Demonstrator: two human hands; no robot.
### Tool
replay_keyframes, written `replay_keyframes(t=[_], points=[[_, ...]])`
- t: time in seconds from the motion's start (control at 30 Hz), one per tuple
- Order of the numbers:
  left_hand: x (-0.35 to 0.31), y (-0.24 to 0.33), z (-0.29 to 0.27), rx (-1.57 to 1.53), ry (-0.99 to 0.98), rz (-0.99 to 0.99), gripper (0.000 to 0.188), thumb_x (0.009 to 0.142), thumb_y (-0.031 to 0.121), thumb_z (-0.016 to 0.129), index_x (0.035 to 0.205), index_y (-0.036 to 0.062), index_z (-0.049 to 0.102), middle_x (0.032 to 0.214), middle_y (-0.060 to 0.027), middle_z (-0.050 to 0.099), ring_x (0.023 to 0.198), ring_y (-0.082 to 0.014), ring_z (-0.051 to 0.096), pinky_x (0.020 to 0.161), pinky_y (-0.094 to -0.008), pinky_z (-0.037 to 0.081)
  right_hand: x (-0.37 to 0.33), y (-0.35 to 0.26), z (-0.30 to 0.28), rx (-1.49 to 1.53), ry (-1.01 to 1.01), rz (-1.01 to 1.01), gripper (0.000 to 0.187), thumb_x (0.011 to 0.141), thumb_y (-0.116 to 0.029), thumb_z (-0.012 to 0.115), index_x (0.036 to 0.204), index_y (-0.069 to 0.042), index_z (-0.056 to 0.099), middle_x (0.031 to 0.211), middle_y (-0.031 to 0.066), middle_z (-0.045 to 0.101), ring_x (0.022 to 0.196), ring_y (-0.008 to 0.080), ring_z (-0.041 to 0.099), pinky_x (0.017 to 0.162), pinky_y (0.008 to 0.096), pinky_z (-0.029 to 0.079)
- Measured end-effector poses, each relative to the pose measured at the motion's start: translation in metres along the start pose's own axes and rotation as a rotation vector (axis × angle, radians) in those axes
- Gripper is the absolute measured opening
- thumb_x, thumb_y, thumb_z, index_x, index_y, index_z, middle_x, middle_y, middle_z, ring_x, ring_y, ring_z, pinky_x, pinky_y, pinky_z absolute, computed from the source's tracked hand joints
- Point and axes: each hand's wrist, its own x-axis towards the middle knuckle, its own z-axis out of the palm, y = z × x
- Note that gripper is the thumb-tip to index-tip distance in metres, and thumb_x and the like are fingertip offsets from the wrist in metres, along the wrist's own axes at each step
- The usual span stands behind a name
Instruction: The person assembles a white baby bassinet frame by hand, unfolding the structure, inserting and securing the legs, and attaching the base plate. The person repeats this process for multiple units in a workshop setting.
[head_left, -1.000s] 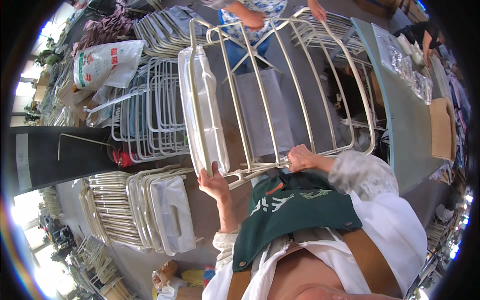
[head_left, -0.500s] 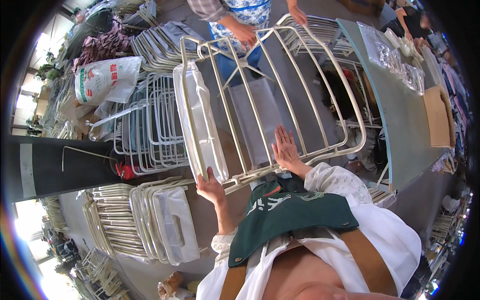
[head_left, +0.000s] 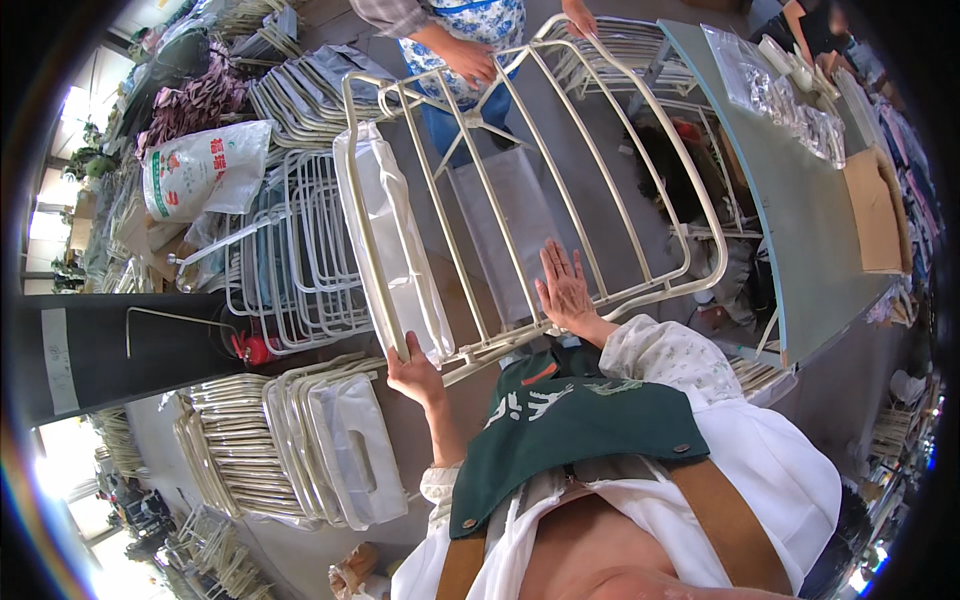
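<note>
A cream tubular metal rack frame point(head_left: 722, 250) with several crossbars spans the middle of the view. My left hand point(head_left: 415, 376) is closed round its near left corner tube, thumb on top. A white fabric or plastic panel point(head_left: 392, 225) hangs along the frame's left side. My right hand point(head_left: 566, 292) rests at the near rail, fingers stretched out and slightly spread, gripping nothing. Across the frame stands a person in a blue floral apron point(head_left: 480, 30). One of that person's hands point(head_left: 470, 62) touches the far rail, the other point(head_left: 578, 18) the far right corner.
Stacked folded metal frames point(head_left: 235, 440) stand at lower left, more wire frames point(head_left: 300, 250) at left. A white printed sack point(head_left: 205, 170) lies behind them. On the right, a grey-green table point(head_left: 800, 250) bears clear plastic packs point(head_left: 790, 110) and a cardboard box point(head_left: 875, 215).
The rack frame and both my hands sit slightly further left in view, with the surroundings shifting too. My right hand's fingers have spread a little wider. My left hand keeps its grip.
</note>
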Motion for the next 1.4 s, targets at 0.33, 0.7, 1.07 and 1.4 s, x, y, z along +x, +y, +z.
replay_keyframes(t=[0.33, 0.7, 1.07, 1.4], points=[[-0.105, 0.038, 0.110, 0.207, -0.530, 0.701, 0.083, 0.088, 0.033, 0.062, 0.149, -0.0040, 0.019, 0.158, -0.0200, 0.017, 0.148, -0.0332, 0.011, 0.117, -0.0548, 0.001, -0.006, 0.161, -0.045, -0.317, 0.365, 0.458, 0.066, 0.096, -0.037, 0.046, 0.148, 0.000, 0.028, 0.159, 0.0161, 0.016, 0.148, 0.0299, 0.010, 0.116, 0.0583, 0.006], [-0.143, 0.005, 0.073, 0.417, -0.454, 0.504, 0.076, 0.087, 0.024, 0.063, 0.149, 0.0036, 0.024, 0.159, -0.0156, 0.018, 0.148, -0.0315, 0.012, 0.115, -0.0587, 0.000, -0.085, 0.114, -0.081, 0.065, -0.026, -0.012, 0.063, 0.093, -0.022, 0.053, 0.148, -0.001, 0.029, 0.157, 0.0185, 0.021, 0.147, 0.0342, 0.016, 0.117, 0.0552, 0.008], [-0.169, -0.206, 0.147, -0.932, -1.108, -1.199, 0.053, 0.097, 0.038, 0.053, 0.129, -0.0046, 0.051, 0.130, -0.0245, 0.055, 0.124, -0.0385, 0.052, 0.106, -0.0491, 0.043, -0.249, 0.235, 0.147, 0.903, -0.540, 0.837, 0.034, 0.098, -0.021, 0.047, 0.128, -0.006, 0.051, 0.113, 0.0123, 0.067, 0.106, 0.0339, 0.062, 0.090, 0.0419, 0.050], [-0.136, -0.181, 0.321, -0.747, -1.650, -1.708, 0.034, 0.102, 0.024, 0.044, 0.105, -0.0074, 0.057, 0.088, -0.0137, 0.064, 0.065, -0.0155, 0.063, 0.054, -0.0245, 0.057, -0.160, 0.239, 0.309, 1.923, -0.328, 1.266, 0.048, 0.102, -0.038, 0.044, 0.119, 0.006, 0.048, 0.127, 0.0240, 0.049, 0.118, 0.0395, 0.052, 0.106, 0.0508, 0.040]])
